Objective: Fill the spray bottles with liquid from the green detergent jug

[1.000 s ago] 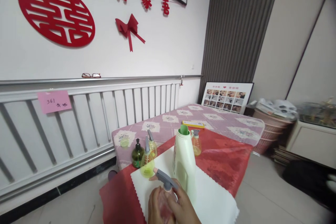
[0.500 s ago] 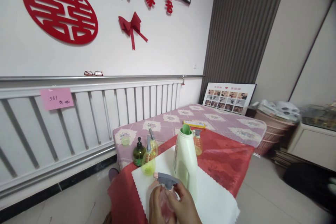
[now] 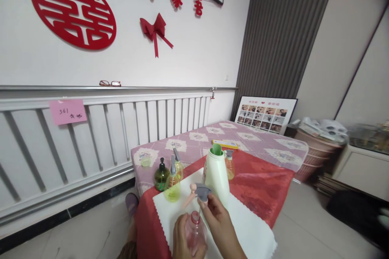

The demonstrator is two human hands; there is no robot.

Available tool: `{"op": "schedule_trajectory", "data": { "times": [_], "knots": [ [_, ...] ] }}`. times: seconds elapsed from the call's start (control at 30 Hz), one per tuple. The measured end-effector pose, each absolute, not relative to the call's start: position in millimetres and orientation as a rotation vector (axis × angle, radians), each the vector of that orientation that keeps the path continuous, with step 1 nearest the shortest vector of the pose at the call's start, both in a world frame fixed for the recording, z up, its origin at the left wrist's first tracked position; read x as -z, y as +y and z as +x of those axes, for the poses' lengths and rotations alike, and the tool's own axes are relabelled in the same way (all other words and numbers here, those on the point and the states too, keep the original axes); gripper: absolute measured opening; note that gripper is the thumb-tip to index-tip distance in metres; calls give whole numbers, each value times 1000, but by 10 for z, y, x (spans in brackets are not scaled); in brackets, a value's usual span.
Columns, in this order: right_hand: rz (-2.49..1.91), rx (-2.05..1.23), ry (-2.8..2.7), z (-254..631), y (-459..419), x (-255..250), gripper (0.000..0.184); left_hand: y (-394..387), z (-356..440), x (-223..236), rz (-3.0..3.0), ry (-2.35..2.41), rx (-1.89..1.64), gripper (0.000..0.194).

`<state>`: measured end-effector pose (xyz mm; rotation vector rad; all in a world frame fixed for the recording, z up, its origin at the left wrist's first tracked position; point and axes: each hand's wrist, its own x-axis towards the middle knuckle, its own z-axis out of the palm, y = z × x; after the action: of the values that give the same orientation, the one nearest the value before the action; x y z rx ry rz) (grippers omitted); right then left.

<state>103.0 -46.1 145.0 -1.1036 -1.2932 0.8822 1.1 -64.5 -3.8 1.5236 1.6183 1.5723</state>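
Small pale dish (image 3: 146,162): far left, on the flowered tablecloth (image 3: 273,145). Dark pump bottle (image 3: 161,176): upright just beside the yellow spray bottle (image 3: 172,190), a second yellow sprayer (image 3: 180,170) close behind; grouped left, they seem kept out of my hands' way.

Left hand (image 3: 181,236): my fingers curl round the pink bottle (image 3: 196,232), near, over the white cloth (image 3: 252,226). The grip seems meant to steady it, open neck up. Whether its base touches the cloth, I cannot tell.

Spray head (image 3: 203,191): off the neck, above and slightly right of it, nozzle left. Any tube beneath is too faint to tell. Right hand (image 3: 220,222): my thumb and fingertips pinch the head low down, which should leave the neck exposed.

Pale green jug (image 3: 217,176): upright, just beyond my right hand, green cup (image 3: 216,149) in its mouth; a tight limit on that side. Yellow box (image 3: 225,144): farther back. Orange spray bottle (image 3: 230,168): behind the jug, on the red cloth (image 3: 258,174).

Edges: scalloped white border at left and right; more room for moving lies near right.
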Motion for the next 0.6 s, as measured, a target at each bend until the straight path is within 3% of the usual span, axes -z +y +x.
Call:
{"op": "schedule_trajectory", "data": {
  "times": [0.17,0.37,0.5,0.6],
  "knots": [
    [-985,-798,-1287,1122,-303,-1845,42,-629,40,124,1509,1602,-1623,71],
    [-986,-584,-1574,1016,-44,-2322,26,-644,49,150,1567,1613,-1628,78],
    [-949,-615,-1949,751,123,-2337,5,-662,36,128,1566,1639,-1593,80],
    [-916,-668,-2239,576,207,-2183,15,-674,38,115,1565,1663,-1535,83]
  ]
}}
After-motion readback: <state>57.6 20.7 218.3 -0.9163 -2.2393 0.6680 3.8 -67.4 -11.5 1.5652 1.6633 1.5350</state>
